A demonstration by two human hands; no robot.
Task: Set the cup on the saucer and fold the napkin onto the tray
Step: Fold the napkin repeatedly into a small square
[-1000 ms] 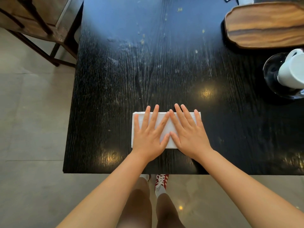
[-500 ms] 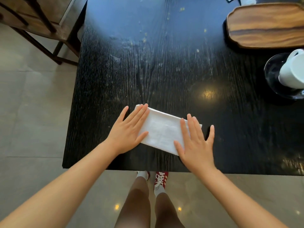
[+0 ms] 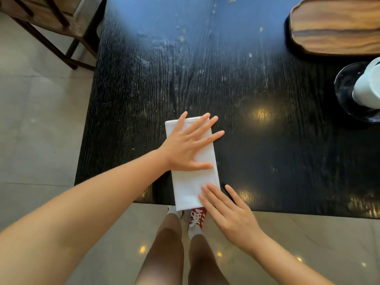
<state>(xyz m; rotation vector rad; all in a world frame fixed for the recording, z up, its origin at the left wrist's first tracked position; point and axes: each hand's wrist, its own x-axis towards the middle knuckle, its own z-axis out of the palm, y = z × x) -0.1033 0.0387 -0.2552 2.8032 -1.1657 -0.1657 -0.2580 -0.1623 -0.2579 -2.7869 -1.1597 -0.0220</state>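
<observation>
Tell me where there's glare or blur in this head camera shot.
Head view: warm lamp spots glint on the black table, a bluish sheen washes its far end, the cup is cut off at the right edge, and the napkin stays fairly sharp.

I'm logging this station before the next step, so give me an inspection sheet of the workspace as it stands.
Surface: black wood-grain table, scuffed, with pale specks.
Job's things: white folded napkin lies lengthwise, near end overhanging the table edge; white cup stands on the dark saucer; wooden tray holds nothing in view.
Clutter: nothing seen.
Grippers: left hand flat on the napkin, fingers spread; right hand flat at its near corner.
Cables: nothing seen.
Surroundings: wooden chair far left, tiled floor.
</observation>
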